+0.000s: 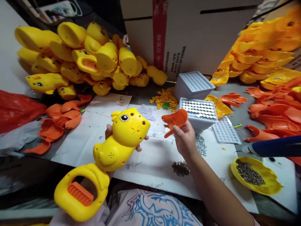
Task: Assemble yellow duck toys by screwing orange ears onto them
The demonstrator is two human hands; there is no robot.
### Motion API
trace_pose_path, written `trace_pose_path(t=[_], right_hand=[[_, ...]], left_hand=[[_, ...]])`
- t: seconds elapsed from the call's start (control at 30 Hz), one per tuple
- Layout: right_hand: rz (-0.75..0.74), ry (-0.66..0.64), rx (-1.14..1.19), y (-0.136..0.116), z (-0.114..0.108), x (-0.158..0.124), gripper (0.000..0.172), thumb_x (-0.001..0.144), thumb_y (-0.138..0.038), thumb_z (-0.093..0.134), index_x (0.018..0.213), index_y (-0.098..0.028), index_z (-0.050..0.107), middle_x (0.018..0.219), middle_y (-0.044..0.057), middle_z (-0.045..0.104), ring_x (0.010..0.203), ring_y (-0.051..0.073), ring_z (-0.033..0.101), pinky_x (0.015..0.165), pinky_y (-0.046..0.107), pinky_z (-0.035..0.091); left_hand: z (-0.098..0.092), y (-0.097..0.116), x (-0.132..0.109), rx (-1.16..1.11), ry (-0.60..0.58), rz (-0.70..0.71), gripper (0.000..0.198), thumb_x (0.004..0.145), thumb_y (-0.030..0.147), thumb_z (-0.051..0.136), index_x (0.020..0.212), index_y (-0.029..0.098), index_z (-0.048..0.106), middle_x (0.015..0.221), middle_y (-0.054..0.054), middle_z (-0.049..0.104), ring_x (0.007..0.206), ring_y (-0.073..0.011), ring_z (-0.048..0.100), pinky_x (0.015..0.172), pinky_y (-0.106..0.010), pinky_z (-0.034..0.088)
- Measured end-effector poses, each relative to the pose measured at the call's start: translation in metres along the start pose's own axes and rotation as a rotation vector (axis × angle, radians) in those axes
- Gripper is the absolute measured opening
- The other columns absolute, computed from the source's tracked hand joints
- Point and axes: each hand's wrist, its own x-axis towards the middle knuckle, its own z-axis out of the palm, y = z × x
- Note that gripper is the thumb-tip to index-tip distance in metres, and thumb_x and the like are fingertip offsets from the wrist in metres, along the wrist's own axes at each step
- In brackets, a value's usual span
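Note:
A yellow plastic duck toy (122, 138) with a ring handle lies tilted across the front of my view. Behind its body my left hand (108, 131) grips it, fingertips showing at both sides. The toy's head has a printed eye and several dark screw holes, and an orange ribbed piece (80, 194) sits in the handle loop. To the right, my right hand (184, 135) pinches an orange plastic beak part (175, 120), held apart from the duck's head. Below that hand, a small pile of dark screws (180, 168) rests on the white sheet.
Yellow duck shells (107, 58) are heaped at the back left. Orange parts lie at left (63, 116) and right (270, 110). White boxes (198, 114) of round silver cells stand behind my right hand. A blue electric screwdriver (277, 146) juts in above a yellow screw dish (272, 185).

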Motion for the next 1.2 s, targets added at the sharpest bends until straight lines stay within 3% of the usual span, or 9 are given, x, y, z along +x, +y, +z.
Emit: trace_pose_path(t=[0.07,0.13,0.2,0.37,0.7,0.8,0.87,1.07,1.2], right_hand=[[0.158,0.028,0.238,-0.005,0.002,0.003,0.045,0.078,-0.058,0.075,0.102,-0.024,0.057,0.102,0.006,0.07,0.085,0.021,0.07,0.072,0.037,0.061],[0.226,0.06,0.348,-0.01,0.004,0.005,0.05,0.074,-0.06,0.078,0.102,-0.024,0.056,0.098,0.005,0.069,0.083,0.02,0.068,0.071,0.036,0.06],[0.261,0.092,0.401,-0.013,0.006,0.006,0.053,0.071,-0.061,0.081,0.101,-0.024,0.057,0.096,0.005,0.068,0.084,0.019,0.067,0.074,0.034,0.059],[0.388,0.131,0.348,-0.013,0.005,0.005,0.063,0.063,-0.063,0.087,0.099,-0.021,0.057,0.095,0.005,0.068,0.082,0.016,0.062,0.069,0.03,0.051],[0.528,0.16,0.219,-0.001,0.003,0.004,0.066,0.059,-0.064,0.088,0.095,-0.018,0.059,0.095,0.006,0.067,0.078,0.014,0.059,0.067,0.029,0.048],[0.509,0.182,0.245,-0.001,0.004,0.004,0.075,0.056,-0.064,0.09,0.108,-0.021,0.059,0.108,0.007,0.068,0.091,0.017,0.064,0.079,0.029,0.054],[0.466,0.139,0.311,-0.002,0.005,0.004,0.082,0.057,-0.065,0.089,0.12,-0.024,0.056,0.116,0.007,0.068,0.097,0.018,0.065,0.084,0.03,0.057],[0.4,-0.006,0.378,-0.004,0.006,0.007,0.07,0.057,-0.037,0.096,0.116,-0.027,0.059,0.099,0.003,0.073,0.094,0.018,0.068,0.077,0.03,0.062],[0.385,-0.032,0.354,-0.001,0.005,0.01,0.068,0.056,-0.04,0.096,0.11,-0.026,0.058,0.089,0.0,0.072,0.086,0.017,0.069,0.072,0.03,0.062]], left_hand=[[-0.001,-0.001,0.014,0.044,0.091,-0.042,0.073,0.07,0.066,0.079,0.123,0.018,0.067,0.111,-0.011,0.076,0.093,-0.0313,0.074,0.072,-0.038,0.061],[-0.002,-0.009,0.027,0.07,0.131,-0.119,0.072,0.07,0.067,0.077,0.12,0.016,0.068,0.101,-0.012,0.078,0.08,-0.0275,0.074,0.067,-0.036,0.06],[0.0,-0.021,0.035,0.098,0.16,-0.133,0.065,0.07,0.062,0.079,0.116,0.017,0.069,0.094,-0.01,0.078,0.071,-0.0239,0.072,0.061,-0.032,0.059],[0.004,-0.036,0.033,0.073,0.216,-0.09,0.048,0.069,0.044,0.084,0.107,0.02,0.069,0.095,-0.005,0.078,0.079,-0.0261,0.074,0.072,-0.036,0.06],[-0.007,-0.045,0.028,0.011,0.038,-0.233,0.061,0.066,0.046,0.089,0.117,0.02,0.067,0.102,-0.01,0.078,0.085,-0.031,0.076,0.073,-0.04,0.063],[-0.012,-0.046,0.031,-0.066,-0.05,-0.279,0.055,0.074,0.041,0.083,0.121,0.018,0.067,0.106,-0.011,0.078,0.092,-0.0303,0.077,0.08,-0.041,0.064],[-0.015,-0.045,0.033,-0.15,-0.097,-0.282,0.057,0.076,0.05,0.078,0.123,0.019,0.068,0.115,-0.009,0.077,0.099,-0.0296,0.076,0.082,-0.04,0.064],[-0.025,-0.033,0.037,-0.132,-0.106,-0.399,0.073,0.077,0.071,0.066,0.118,0.011,0.07,0.099,-0.008,0.076,0.067,-0.0162,0.073,0.052,-0.017,0.051],[-0.032,-0.033,0.031,-0.221,-0.113,-0.557,0.081,0.066,0.077,0.069,0.113,0.011,0.071,0.086,-0.005,0.072,0.055,-0.0116,0.066,0.039,-0.013,0.042]])
